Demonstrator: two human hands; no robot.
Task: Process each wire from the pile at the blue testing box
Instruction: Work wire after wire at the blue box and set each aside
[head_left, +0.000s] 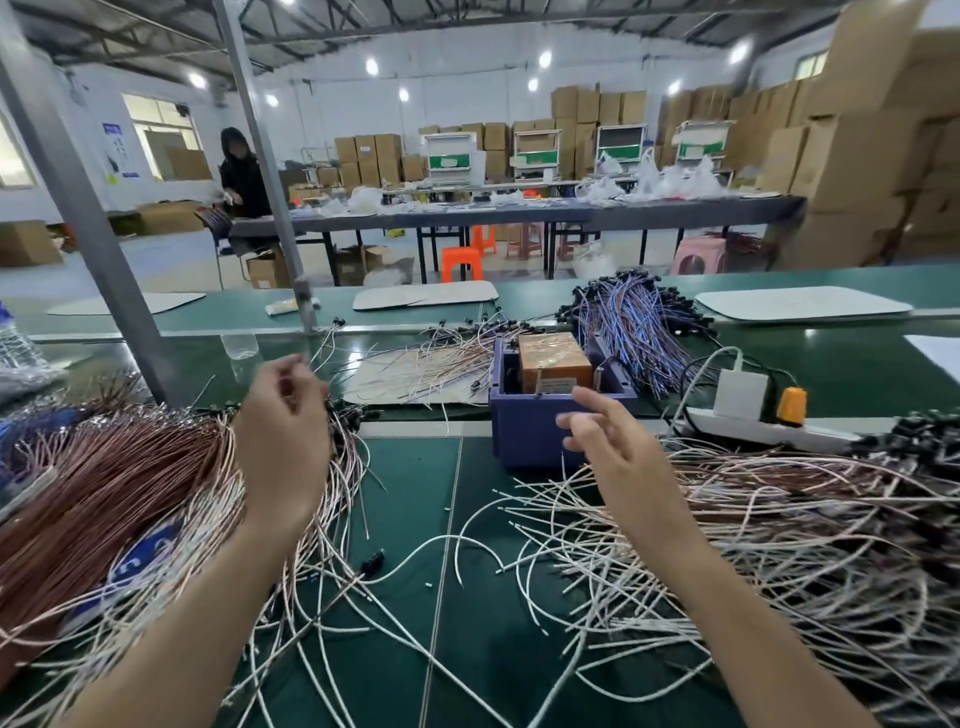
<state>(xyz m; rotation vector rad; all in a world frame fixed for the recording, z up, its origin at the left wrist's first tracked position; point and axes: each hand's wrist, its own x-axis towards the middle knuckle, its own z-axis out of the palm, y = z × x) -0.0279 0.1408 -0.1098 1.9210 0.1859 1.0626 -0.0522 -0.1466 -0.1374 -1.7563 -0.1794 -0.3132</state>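
Held empty right hand (618, 457) spread by blue plastic testing box (524, 431); curled left hand (283, 431), grip unclear, over coppery wire pile (119, 493); probably risked dragging tangled neighbours.

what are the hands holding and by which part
Nothing in the right hand; the left hand is curled above the wire pile, too blurred to tell.

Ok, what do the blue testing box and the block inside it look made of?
The blue testing box: likely moulded plastic, matt, uniform colour, rounded edges. The block inside: orange-brown, glossy, seemingly wrapped in shiny tape or film, judging by creased reflections; core hidden.
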